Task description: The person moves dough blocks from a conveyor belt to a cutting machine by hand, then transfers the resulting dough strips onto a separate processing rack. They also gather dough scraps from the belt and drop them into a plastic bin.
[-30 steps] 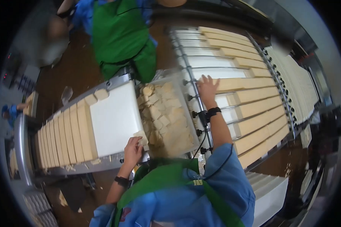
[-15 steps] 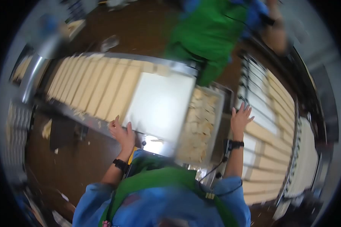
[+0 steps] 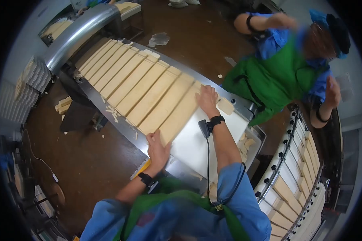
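At both ends of the last pale strip [image 3: 182, 114], beside the white top of the desk [image 3: 192, 141], my left hand [image 3: 159, 153] and right hand [image 3: 208, 100] touch it; whether the fingers grip, I cannot tell. Even pressure from both sides probably keeps it straight.

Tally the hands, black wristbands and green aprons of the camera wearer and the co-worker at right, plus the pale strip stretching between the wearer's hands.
Hands: 4 (wearer's left hand and right hand; co-worker's hands)
Black wristbands: 4
Green aprons: 2
Pale strip between the wearer's hands: 1
Total: 11
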A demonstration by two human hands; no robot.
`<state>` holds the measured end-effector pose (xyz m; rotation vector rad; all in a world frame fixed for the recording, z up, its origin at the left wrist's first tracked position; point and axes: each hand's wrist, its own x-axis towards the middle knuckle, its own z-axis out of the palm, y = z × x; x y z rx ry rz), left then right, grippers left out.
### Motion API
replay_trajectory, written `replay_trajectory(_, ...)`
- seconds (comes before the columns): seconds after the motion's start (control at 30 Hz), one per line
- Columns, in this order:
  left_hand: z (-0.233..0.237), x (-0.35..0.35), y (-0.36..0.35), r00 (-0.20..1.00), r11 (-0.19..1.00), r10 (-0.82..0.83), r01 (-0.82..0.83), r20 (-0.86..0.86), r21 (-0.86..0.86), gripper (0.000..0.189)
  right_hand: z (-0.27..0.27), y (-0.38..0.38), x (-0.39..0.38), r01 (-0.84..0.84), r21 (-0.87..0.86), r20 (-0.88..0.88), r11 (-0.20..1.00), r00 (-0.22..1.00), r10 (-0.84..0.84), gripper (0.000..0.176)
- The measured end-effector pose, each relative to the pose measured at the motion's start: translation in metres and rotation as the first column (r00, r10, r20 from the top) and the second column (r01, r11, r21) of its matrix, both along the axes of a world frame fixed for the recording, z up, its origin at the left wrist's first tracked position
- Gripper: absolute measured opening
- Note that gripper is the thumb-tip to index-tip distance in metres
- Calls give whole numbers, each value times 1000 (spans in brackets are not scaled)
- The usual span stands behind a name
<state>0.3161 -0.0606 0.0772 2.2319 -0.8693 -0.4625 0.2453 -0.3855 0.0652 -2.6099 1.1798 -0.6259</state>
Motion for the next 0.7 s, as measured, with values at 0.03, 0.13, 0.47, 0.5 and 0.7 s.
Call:
replay_trajectory(0.03,-2,-1,2,1000,999,-16,16,21,-32,85,-4,-3,9,40,7,-94,999,995,-39,48)
replay_trajectory(0.13,-4,1,1,999,1000,-25,25,-30,-17,86,-14,-6,30,143,20,-173,990,975,-137,45)
replay_trajectory(0.47,-3,-1,-13,999,997,-41,40,18,59,87,-43,-6,8,47,-19,65,999,997,-46,49)
replay_trajectory(0.5,-6,-3,-13,998,997,-56,55,20,57,87,-41,-2,-10,63,-21,66,998,996,-61,49)
replay_trajectory(0.7,9,-15,-26,912,914,-404,399,73,68,93,-1,47,-159,429,85,-165,899,896,-412,49)
